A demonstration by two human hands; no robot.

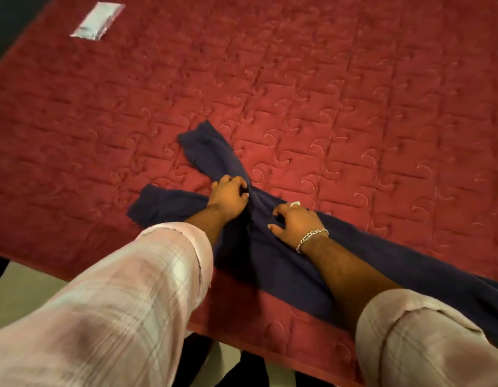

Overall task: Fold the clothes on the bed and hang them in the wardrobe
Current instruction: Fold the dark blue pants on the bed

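1. Head view, far left: a small pale packet lies on the red quilted bed cover, well apart from everything else.
2. The dark navy garment is spread on the near part of the bed. Two narrow parts fan out to the left and up-left, and a broad band runs off toward the lower right edge.
3. The left hand, coming out of a rolled pink checked sleeve, sits where the narrow parts meet, its fingers curled into a bunch of the cloth.
4. The right hand, just beside it, rests on the garment with fingers bent and tips digging into the fabric; it wears a ring and a chain bracelet.
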